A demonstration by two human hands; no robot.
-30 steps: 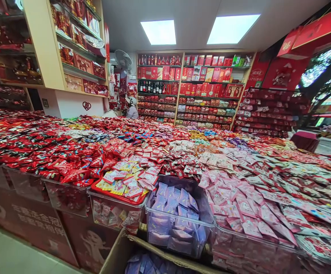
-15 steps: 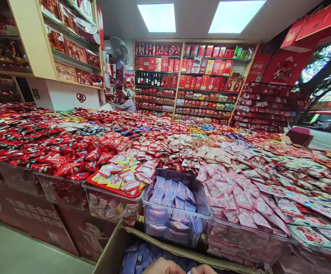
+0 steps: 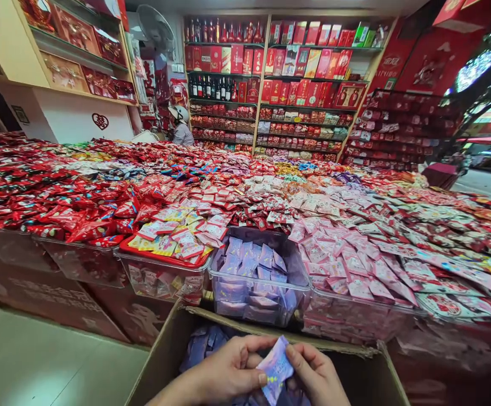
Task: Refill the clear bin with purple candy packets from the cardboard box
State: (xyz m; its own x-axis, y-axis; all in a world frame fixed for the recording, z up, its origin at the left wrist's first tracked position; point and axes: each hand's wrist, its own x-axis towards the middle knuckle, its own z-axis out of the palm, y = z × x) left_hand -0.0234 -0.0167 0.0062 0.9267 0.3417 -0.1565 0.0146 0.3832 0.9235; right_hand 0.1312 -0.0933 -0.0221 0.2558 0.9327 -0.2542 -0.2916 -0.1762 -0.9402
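A small purple packet (image 3: 276, 366) is pinched between both hands over an open cardboard box (image 3: 173, 332). My left hand (image 3: 228, 369) grips its left side with thumb and fingers. My right hand (image 3: 315, 372) holds its right edge. Beneath the hands, more purple packets (image 3: 203, 345) lie inside the box, partly hidden by my hands. Just beyond the box stands a clear bin (image 3: 256, 279) partly filled with the same kind of purple packets.
Pink packets (image 3: 351, 265) overflow the bin to the right. A red tray (image 3: 122, 245) of yellow and pink packets stands left. Heaps of red packets (image 3: 88, 211) spread further left. A person in a helmet (image 3: 181, 125) is near the back shelves.
Both hands have risen further into view, and the purple packet between them now shows. The camera view has tilted downward, bringing more of the box into sight.
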